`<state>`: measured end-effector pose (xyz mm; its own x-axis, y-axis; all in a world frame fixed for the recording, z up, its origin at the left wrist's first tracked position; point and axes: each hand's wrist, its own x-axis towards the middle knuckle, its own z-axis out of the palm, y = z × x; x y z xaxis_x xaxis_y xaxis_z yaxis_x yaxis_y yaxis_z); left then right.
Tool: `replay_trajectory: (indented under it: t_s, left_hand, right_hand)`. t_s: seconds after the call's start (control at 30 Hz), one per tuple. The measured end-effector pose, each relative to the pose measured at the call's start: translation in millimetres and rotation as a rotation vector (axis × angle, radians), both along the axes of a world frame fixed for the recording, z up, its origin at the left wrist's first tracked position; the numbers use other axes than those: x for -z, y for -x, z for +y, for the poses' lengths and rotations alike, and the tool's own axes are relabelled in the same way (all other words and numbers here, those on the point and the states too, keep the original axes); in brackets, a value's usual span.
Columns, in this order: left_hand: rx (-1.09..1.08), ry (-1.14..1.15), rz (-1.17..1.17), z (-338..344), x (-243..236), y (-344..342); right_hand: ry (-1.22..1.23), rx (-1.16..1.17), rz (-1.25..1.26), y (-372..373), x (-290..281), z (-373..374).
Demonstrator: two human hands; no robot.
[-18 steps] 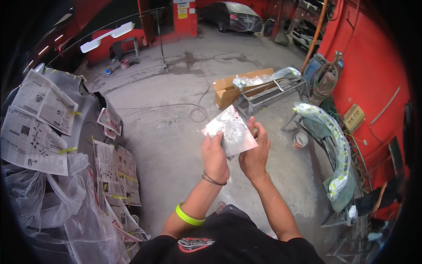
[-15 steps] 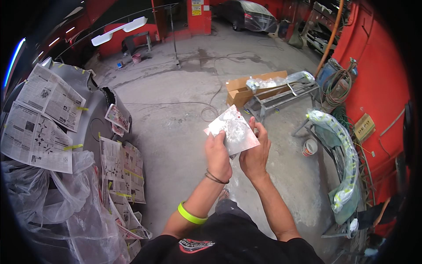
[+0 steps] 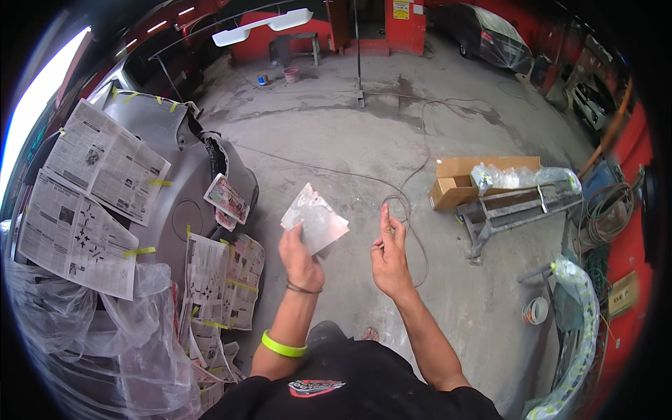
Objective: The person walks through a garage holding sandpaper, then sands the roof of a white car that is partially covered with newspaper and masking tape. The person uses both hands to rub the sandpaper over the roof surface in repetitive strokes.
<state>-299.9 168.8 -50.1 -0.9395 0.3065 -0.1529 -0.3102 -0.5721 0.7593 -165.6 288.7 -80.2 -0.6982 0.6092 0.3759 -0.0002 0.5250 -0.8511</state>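
In my left hand (image 3: pixel 299 257) is a thin square card (image 3: pixel 314 213) smeared with white and pinkish material, gripped at its lower-left edge with my thumb on top. My right hand (image 3: pixel 389 259) is apart from the card, to its right, index finger raised with pink at the tip and the other fingers curled; whether they hold anything small is unclear. Just left of my hands stands a grey car body (image 3: pixel 175 220), partly masked with newspaper (image 3: pixel 77 238), yellow tape and clear plastic (image 3: pixel 112 357).
A cardboard box (image 3: pixel 442 192) and metal stand (image 3: pixel 504 220) with wrapped parts are at right, near a wrapped curved part (image 3: pixel 581 322) and white bucket (image 3: pixel 535 311). Hoses (image 3: pixel 413 175) cross the concrete floor (image 3: pixel 322 126). A plastic-covered car (image 3: pixel 483 38) stands at the back.
The view has swung left, so the surroundings sit further right. My right hand has come off the card, which my left hand now holds alone, slightly lower and further left.
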Motion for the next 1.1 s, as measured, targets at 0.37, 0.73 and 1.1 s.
replay_trajectory:
  t_s: [0.37,0.73,1.1]
  left_hand:
    - [-0.092,-0.036,-0.08,40.7,10.2,178.4]
    - [0.189,-0.265,-0.028,293.5,-42.1,378.9]
    - [-0.17,-0.15,0.109,466.6,-59.7,594.1]
  right_hand:
    - [-0.526,-0.101,-0.078,249.3,-19.3,90.8]
    - [-0.296,-0.095,0.113,432.7,-58.5,259.6]
    - [-0.609,0.136,-0.069,619.7,-51.6,433.9]
